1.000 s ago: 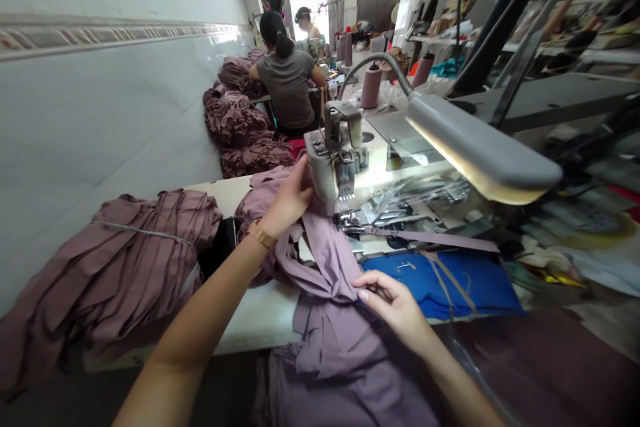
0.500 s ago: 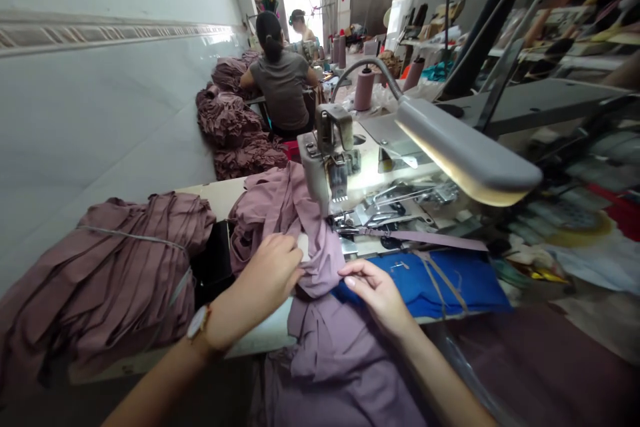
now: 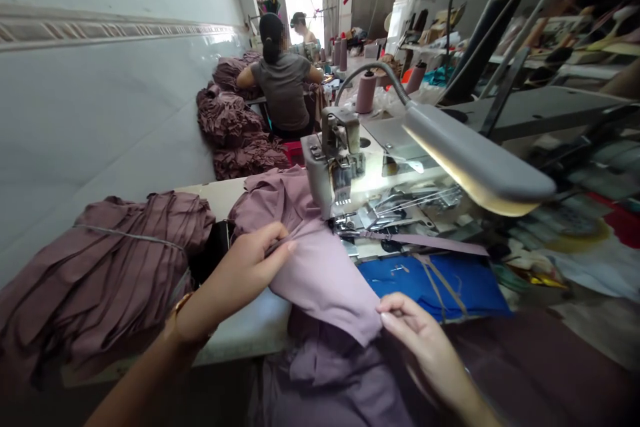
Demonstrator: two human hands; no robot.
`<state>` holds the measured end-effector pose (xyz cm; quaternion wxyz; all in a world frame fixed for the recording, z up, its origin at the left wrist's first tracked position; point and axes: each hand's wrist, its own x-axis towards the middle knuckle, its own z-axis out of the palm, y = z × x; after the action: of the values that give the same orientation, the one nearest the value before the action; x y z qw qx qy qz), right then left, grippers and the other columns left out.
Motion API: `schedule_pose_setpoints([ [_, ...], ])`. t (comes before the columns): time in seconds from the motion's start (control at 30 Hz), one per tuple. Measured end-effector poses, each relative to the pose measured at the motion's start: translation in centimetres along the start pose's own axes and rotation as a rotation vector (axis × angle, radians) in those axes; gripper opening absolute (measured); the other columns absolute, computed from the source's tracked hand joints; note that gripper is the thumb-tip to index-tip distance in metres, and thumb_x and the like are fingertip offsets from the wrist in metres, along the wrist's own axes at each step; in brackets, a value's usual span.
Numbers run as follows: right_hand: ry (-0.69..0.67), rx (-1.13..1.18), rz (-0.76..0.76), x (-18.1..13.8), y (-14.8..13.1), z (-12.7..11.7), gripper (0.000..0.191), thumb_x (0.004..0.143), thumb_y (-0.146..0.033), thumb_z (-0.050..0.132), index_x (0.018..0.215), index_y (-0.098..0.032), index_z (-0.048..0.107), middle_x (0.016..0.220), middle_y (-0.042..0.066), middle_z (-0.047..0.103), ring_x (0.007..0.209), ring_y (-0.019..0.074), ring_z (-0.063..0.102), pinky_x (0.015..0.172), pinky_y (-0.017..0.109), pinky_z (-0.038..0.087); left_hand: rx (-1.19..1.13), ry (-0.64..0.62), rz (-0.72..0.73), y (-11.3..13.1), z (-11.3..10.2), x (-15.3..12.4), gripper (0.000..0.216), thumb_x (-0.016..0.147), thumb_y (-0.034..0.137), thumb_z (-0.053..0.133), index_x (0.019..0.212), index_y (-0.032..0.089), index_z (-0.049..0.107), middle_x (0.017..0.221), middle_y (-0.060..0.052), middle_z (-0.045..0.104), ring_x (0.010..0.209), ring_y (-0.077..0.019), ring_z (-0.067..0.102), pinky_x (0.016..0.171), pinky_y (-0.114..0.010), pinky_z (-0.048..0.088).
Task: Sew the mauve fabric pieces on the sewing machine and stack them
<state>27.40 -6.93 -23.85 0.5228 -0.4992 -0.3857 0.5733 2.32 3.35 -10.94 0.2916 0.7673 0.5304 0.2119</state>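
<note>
A mauve piece of fabric (image 3: 325,273) is stretched between my two hands, beside the sewing machine (image 3: 340,167). My left hand (image 3: 263,257) pinches a fold of it at the left. At its lower right corner, my right hand (image 3: 410,327) grips the edge between thumb and fingers. The far part of the fabric lies bunched on the table left of the needles. More mauve cloth (image 3: 335,380) hangs below, in front of the table edge. A narrow mauve strip (image 3: 440,243) runs into the metal guides near the needles.
A tied bundle of mauve pieces (image 3: 135,267) lies at the left. Blue cloth (image 3: 425,280) covers the table front on the right. A lamp (image 3: 475,153) overhangs the machine. Ahead, a person in a grey shirt (image 3: 283,87) sits near heaped fabric (image 3: 230,120) along the wall.
My right hand has moved right and toward me, drawing the fabric's corner out. My left hand has shifted slightly left and up, so the bunched fabric is now spread flatter.
</note>
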Motion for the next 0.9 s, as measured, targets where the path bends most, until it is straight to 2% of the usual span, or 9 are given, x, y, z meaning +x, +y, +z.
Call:
schedule_pose_setpoints([
  [0.1, 0.011, -0.133, 0.011, 0.9, 1.3, -1.3, 0.02, 0.079, -0.041, 0.072, 0.083, -0.021, 0.069, 0.075, 0.0, 0.063, 0.068, 0.017, 0.057, 0.063, 0.025, 0.047, 0.042, 0.022, -0.01, -0.1, 0.6, -0.1, 0.022, 0.092, 0.037, 0.047, 0.078, 0.021, 0.051, 0.067, 0.004, 0.051, 0.061, -0.0135, 0.048, 0.054, -0.024, 0.03],
  [0.23, -0.03, -0.273, -0.045, 1.9, 1.6, -0.4, 0.02, 0.083, -0.04, 0.066, 0.087, -0.02, 0.069, 0.081, 0.003, 0.067, 0.077, 0.0209, 0.063, 0.07, 0.028, 0.05, 0.097, 0.068, 0.024, -0.7, 0.8, 1.0, 0.022, 0.092, 0.037, 0.048, 0.078, 0.02, 0.051, 0.068, 0.005, 0.053, 0.065, -0.0137, 0.051, 0.059, -0.025, 0.033],
  [0.4, -0.043, -0.355, -0.109, 3.2, 0.5, 0.7, 0.021, 0.085, -0.038, 0.063, 0.089, -0.019, 0.07, 0.085, 0.005, 0.07, 0.079, 0.0227, 0.065, 0.071, 0.03, 0.052, 0.193, 0.14, 0.097, -1.8, -0.3, 4.2, 0.021, 0.092, 0.035, 0.048, 0.078, 0.02, 0.051, 0.072, 0.004, 0.056, 0.068, -0.0145, 0.053, 0.063, -0.026, 0.036],
  [0.53, -0.06, -0.397, -0.139, 4.4, -0.3, 1.2, 0.021, 0.085, -0.037, 0.063, 0.09, -0.018, 0.07, 0.083, 0.005, 0.07, 0.075, 0.0217, 0.064, 0.068, 0.03, 0.052, 0.343, 0.225, 0.198, -2.2, -0.8, 7.0, 0.017, 0.092, 0.032, 0.047, 0.09, 0.019, 0.058, 0.088, -0.004, 0.065, 0.082, -0.0215, 0.06, 0.073, -0.033, 0.044],
  [0.6, -0.044, -0.405, -0.157, 5.1, -0.5, 1.6, 0.021, 0.085, -0.036, 0.063, 0.09, -0.018, 0.071, 0.082, 0.005, 0.07, 0.074, 0.0212, 0.064, 0.068, 0.03, 0.052, 0.42, 0.385, 0.228, -2.0, 0.5, 6.8, 0.019, 0.091, 0.021, 0.044, 0.101, 0.017, 0.06, 0.1, -0.01, 0.066, 0.095, -0.0258, 0.061, 0.087, -0.041, 0.045],
  [0.67, -0.028, -0.392, -0.166, 5.6, -0.5, 2.1, 0.02, 0.084, -0.035, 0.063, 0.09, -0.018, 0.071, 0.079, 0.005, 0.07, 0.073, 0.0206, 0.064, 0.067, 0.029, 0.052, 0.451, 0.498, 0.322, -1.6, 3.1, 5.1, 0.032, 0.09, 0.01, 0.038, 0.113, 0.016, 0.059, 0.112, -0.013, 0.064, 0.108, -0.0273, 0.058, 0.098, -0.046, 0.041],
  [0.7, -0.031, -0.37, -0.166, 5.9, -0.6, 2.4, 0.02, 0.084, -0.035, 0.063, 0.092, -0.017, 0.07, 0.078, 0.004, 0.07, 0.071, 0.0201, 0.065, 0.066, 0.029, 0.052, 0.445, 0.488, 0.397, -1.4, 4.7, 3.8, 0.038, 0.089, 0.007, 0.035, 0.119, 0.016, 0.057, 0.116, -0.013, 0.062, 0.113, -0.0271, 0.056, 0.101, -0.047, 0.04],
  [0.8, -0.069, -0.288, -0.171, 6.6, -0.7, 2.9, 0.023, 0.087, -0.035, 0.061, 0.1, -0.017, 0.066, 0.073, 0.002, 0.068, 0.066, 0.0188, 0.066, 0.065, 0.029, 0.053, 0.405, 0.243, 0.607, -1.3, 9.2, 0.0, 0.042, 0.088, 0.006, 0.036, 0.126, 0.011, 0.053, 0.121, -0.015, 0.061, 0.114, -0.0269, 0.055, 0.101, -0.043, 0.044],
  [0.9, -0.05, -0.383, -0.218, 7.0, -1.1, 2.9, 0.023, 0.088, -0.032, 0.059, 0.105, -0.018, 0.066, 0.07, 0.001, 0.069, 0.061, 0.0184, 0.067, 0.064, 0.029, 0.054, 0.407, 0.132, 0.531, -1.6, 11.1, -1.4, 0.037, 0.092, 0.011, 0.039, 0.125, 0.012, 0.054, 0.12, -0.016, 0.06, 0.11, -0.0282, 0.055, 0.094, -0.043, 0.047],
])
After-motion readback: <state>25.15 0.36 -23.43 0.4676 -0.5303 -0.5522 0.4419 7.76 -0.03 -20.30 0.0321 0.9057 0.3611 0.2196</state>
